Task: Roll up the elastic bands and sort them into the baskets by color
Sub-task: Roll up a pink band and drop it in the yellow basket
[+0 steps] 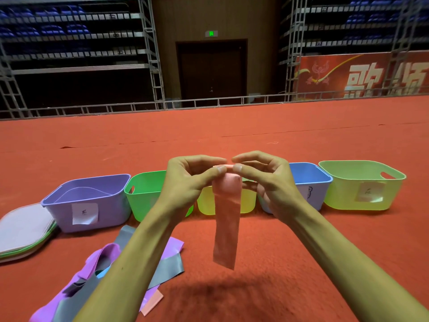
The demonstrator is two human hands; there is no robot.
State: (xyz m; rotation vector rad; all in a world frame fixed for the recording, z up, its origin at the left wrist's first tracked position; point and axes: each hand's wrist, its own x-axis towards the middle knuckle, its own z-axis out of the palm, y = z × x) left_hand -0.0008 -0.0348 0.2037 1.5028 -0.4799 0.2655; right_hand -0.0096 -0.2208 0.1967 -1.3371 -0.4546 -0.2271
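Observation:
A pink elastic band [226, 224] hangs straight down in front of me, its top end pinched between thumbs and fingers of my left hand [192, 180] and my right hand [262, 180]. Behind my hands stands a row of baskets on the red carpet: purple [92, 205], green [144, 194], yellow [206, 205], blue [308, 180] and light green [362, 184]. A heap of loose bands lies at the lower left: purple bands [102, 259], grey bands [169, 266] and a pink strip [152, 303], partly hidden under my left forearm.
A stack of flat basket lids [23, 228] lies left of the purple basket. Red carpet [278, 263] stretches all around. A metal rail [209, 102] and scaffolding with seating stand far behind, next to a dark door.

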